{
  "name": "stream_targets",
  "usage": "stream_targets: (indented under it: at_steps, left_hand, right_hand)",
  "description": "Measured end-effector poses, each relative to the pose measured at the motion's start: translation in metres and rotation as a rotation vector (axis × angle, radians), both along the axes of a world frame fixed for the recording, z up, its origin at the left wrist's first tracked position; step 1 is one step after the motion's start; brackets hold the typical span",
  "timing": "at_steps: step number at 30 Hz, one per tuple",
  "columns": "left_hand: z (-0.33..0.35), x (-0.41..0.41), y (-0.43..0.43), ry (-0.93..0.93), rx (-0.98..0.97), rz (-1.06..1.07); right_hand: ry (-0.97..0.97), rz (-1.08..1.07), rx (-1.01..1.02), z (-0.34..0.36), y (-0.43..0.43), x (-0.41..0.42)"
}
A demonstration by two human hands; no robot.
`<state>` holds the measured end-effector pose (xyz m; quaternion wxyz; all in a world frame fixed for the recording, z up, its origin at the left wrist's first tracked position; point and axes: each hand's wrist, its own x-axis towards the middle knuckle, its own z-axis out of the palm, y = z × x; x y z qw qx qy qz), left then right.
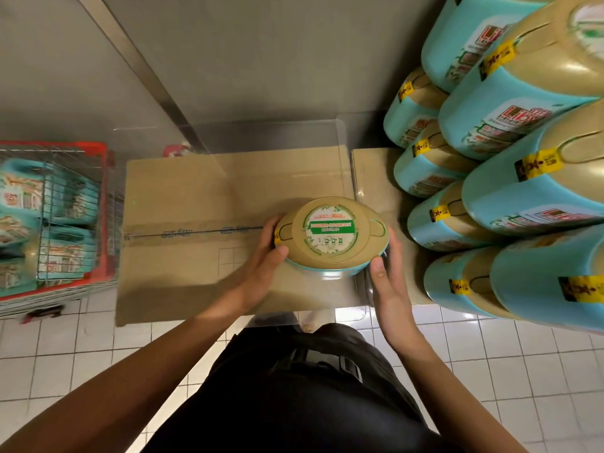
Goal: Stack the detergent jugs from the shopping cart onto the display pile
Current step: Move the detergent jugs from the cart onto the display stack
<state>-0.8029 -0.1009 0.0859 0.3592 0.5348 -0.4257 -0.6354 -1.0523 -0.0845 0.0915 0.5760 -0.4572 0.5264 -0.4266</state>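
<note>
Head-worn view, steeply downward, close.

Arms fwd — L hand (265, 258) grips jug (330, 238), fingers (270, 227) curled; R hand (389, 286) flat.

Brown cardboard carton (196, 197), top taped along the centre seam, sits against the grey wall (277, 60). Clear plastic panel (342, 142) stands upright over its far right part. Metal strip (137, 63) runs diagonally across the wall. Floor (81, 348): white square tiles, grey grout.

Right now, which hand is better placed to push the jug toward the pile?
Probably left: the left hand grips the jug on the side away from the display pile; the right hand sits between them.
</note>
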Motion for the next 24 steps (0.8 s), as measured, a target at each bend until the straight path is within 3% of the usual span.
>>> stream_targets:
  at_steps: [5, 10, 17, 24]
  left_hand:
    - [0.014, -0.023, -0.001, -0.073, -0.128, -0.002]
    - [0.016, -0.039, -0.02, 0.011, -0.091, -0.004]
    - [0.005, -0.021, -0.066, 0.031, 0.008, -0.001]
    - [0.035, -0.02, -0.13, -0.01, 0.044, -0.053]
  right_hand:
    - [0.069, -0.043, -0.035, -0.006, 0.0, -0.013]
    - [-0.313, -0.142, 0.167, -0.015, -0.007, -0.013]
    - [-0.238, -0.319, 0.254, -0.01, -0.051, 0.017]
    - [-0.225, -0.331, 0.368, 0.004, -0.117, 0.035]
